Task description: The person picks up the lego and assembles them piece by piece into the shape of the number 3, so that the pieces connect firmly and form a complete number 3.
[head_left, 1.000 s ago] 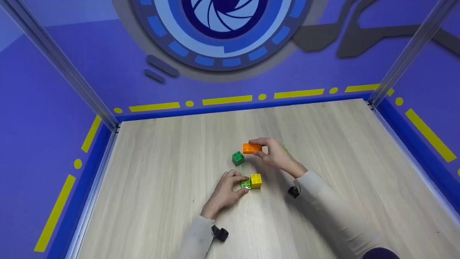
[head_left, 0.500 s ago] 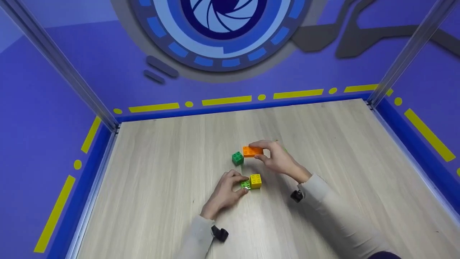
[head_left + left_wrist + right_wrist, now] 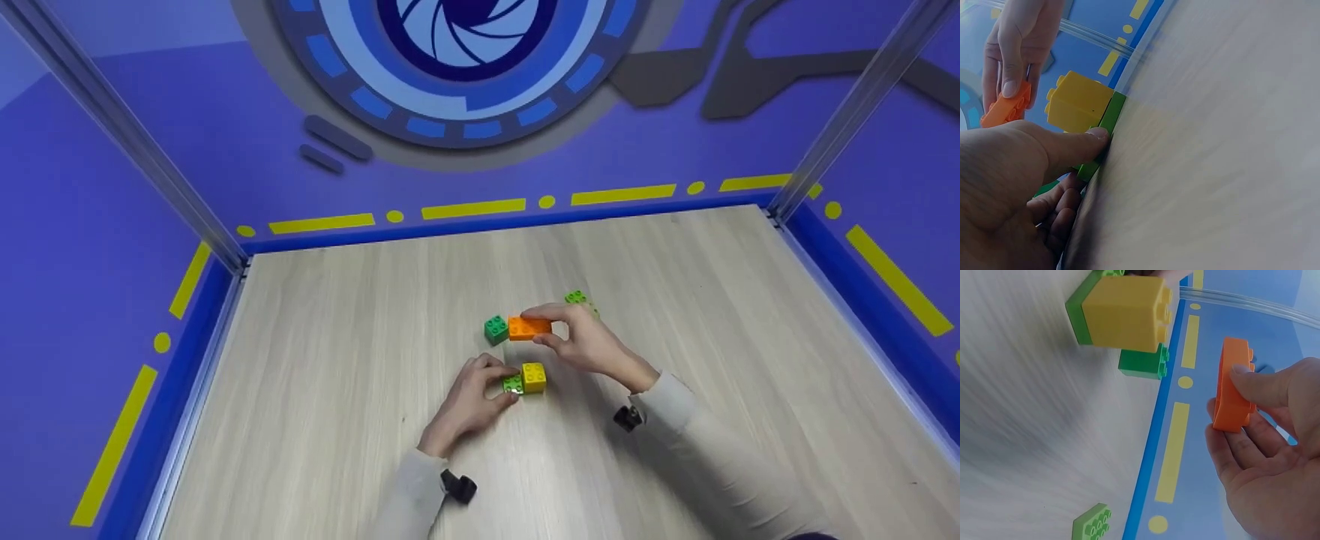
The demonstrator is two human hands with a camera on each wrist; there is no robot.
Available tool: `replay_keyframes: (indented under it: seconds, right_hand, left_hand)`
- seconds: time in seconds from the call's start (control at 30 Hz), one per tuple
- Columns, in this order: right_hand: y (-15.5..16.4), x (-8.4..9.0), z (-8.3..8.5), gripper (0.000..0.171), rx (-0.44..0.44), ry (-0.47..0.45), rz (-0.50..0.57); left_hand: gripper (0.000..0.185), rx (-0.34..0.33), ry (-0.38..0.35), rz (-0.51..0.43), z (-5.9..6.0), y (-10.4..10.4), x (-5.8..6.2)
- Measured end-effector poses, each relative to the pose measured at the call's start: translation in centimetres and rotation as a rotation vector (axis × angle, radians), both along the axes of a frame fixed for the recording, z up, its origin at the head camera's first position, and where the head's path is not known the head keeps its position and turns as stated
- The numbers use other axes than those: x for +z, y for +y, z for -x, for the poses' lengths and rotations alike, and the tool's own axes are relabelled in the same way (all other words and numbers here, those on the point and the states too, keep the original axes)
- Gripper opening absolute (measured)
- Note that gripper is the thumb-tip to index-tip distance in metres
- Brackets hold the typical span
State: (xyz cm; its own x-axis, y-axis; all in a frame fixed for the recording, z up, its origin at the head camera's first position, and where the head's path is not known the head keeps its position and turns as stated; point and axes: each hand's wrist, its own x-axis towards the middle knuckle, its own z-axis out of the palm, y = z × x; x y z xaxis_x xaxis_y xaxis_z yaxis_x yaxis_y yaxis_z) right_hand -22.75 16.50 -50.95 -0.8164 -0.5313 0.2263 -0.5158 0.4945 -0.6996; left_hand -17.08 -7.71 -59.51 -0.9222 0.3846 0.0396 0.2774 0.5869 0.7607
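The right hand (image 3: pixel 589 346), pinching the orange brick (image 3: pixel 522 329), shifts toward six o'clock — the left hand (image 3: pixel 469 396) pinches the green base (image 3: pixel 1111 115); likely stacking, next calling for careful alignment.

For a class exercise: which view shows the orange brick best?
Right wrist: the orange brick looks largest, its long side mostly uncovered. Head shows its studded top, partly hidden by the right hand; left wrist shows it small, partly covered.

Blue walls (image 3: pixel 195 157) w/ yel. dashes (image 3: pixel 474 208), metal posts (image 3: pixel 139 135); lt. wood tbl. (image 3: pixel 337 337)
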Motion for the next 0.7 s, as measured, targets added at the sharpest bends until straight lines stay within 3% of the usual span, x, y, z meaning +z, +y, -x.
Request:
replay_keyframes:
  seconds: [0.5,0.7]
  right_hand:
    - [0.0,-0.6,-1.5,0.037,0.047,0.033,-0.008]
    - [0.0,-0.7,-1.8,0.036,0.061,-0.014,0.007]
  left_hand:
    - [0.034,-0.002,-0.006,0.003,0.1,0.0,-0.1]
    - [0.032,-0.008,0.003,0.015,0.2,0.1,-0.1]
